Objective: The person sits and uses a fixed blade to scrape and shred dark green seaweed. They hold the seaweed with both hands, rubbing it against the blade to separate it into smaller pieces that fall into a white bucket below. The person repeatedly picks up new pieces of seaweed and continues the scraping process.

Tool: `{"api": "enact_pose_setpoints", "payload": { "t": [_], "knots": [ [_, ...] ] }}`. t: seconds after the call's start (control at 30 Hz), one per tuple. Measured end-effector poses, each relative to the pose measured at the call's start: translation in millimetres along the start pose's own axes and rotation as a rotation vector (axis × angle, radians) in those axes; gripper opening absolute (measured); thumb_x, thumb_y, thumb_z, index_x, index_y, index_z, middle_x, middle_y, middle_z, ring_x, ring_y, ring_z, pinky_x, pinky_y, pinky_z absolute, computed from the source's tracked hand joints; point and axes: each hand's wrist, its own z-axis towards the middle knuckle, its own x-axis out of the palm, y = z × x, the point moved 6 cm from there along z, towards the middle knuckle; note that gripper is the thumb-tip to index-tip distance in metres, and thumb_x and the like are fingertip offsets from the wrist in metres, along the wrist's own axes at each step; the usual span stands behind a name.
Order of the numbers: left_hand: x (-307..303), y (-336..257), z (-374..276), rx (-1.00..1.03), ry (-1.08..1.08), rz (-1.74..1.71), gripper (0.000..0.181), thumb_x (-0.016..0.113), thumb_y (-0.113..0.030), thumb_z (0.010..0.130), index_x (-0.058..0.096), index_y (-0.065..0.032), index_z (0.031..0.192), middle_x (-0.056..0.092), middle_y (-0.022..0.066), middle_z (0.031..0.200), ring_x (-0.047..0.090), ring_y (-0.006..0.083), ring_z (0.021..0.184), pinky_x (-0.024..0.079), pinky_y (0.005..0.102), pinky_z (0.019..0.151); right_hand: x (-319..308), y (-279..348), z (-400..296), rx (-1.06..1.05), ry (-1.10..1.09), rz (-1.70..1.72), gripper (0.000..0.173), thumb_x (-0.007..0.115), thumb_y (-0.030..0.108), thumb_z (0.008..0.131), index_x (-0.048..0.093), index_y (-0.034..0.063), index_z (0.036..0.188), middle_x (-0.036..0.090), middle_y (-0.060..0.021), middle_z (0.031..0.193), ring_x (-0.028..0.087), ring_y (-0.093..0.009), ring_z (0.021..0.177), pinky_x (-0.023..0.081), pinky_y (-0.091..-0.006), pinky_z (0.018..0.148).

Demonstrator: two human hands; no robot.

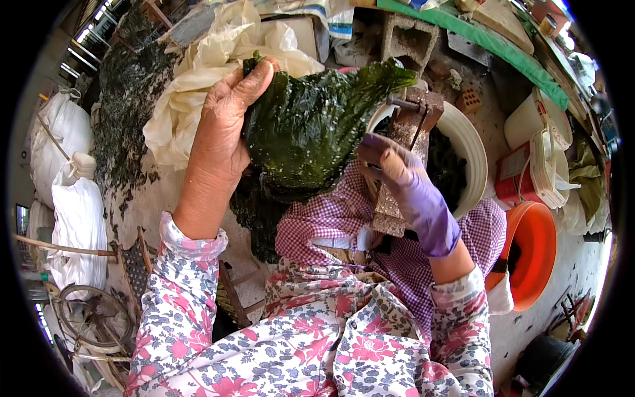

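Observation:
My bare left hand (233, 104) grips a folded bundle of wet dark green seaweed (302, 129), its thumb pressed on the upper left corner. White grains dot the leaves, and one end stretches right towards a rusty metal clamp. My right hand (402, 178), in a worn purple glove with a bare thumb tip showing, is beside the bundle's lower right edge; whether its fingers touch or hold the leaf is unclear. Under that hand a crusted bar (392, 198) with the clamp (419, 106) lies across a white bucket (471, 144) with dark seaweed inside.
Piled seaweed (124, 104) covers the floor at left, beside crumpled cream plastic sheeting (183, 109) and white sacks (77, 223). An orange bucket (538, 258) stands at right, below a red and white container (526, 168). A concrete block (409, 39) is ahead, a bicycle wheel (64, 317) at lower left.

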Motion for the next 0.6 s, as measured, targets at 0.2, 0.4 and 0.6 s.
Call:
{"api": "enact_pose_setpoints", "payload": {
  "t": [0.2, 0.4, 0.6],
  "knots": [
    [32.9, -1.5, 0.1, 0.060, 0.144, 0.197, 0.016, 0.057, -0.019, 0.087, 0.057, -0.0034, 0.088, 0.056, -0.0036, 0.080, 0.050, 0.0027, 0.070, 0.042, 0.0176, 0.065, 39.3, 57.4, 15.5, -0.224, 0.121, 0.514, 0.043, 0.063, 0.024, 0.082, 0.053, -0.0067, 0.110, 0.058, -0.0094, 0.106, 0.056, -0.015, 0.095, 0.045, -0.0315, 0.082],
    [75.1, -44.1, -16.6, 0.640, 0.202, 0.629, 0.013, 0.057, -0.009, 0.086, 0.052, -0.0011, 0.095, 0.053, -0.0039, 0.078, 0.044, 0.0012, 0.070, 0.038, 0.0160, 0.061, 28.4, 113.9, -11.4, -0.434, -0.322, 0.164, 0.016, 0.066, 0.006, 0.077, 0.060, -0.0013, 0.090, 0.064, -0.0080, 0.087, 0.061, -0.013, 0.072, 0.050, -0.0215, 0.063],
    [112.3, -71.8, -30.5, 0.888, 0.259, 0.660, 0.012, 0.063, -0.007, 0.081, 0.058, -0.0014, 0.091, 0.062, 0.0014, 0.082, 0.054, 0.0044, 0.072, 0.044, 0.0177, 0.063, 18.1, 169.0, -53.5, -0.591, -0.508, -0.224, 0.014, 0.065, 0.008, 0.078, 0.063, 0.0004, 0.089, 0.064, -0.0047, 0.077, 0.059, -0.011, 0.065, 0.048, -0.0222, 0.059]
  ]
}}
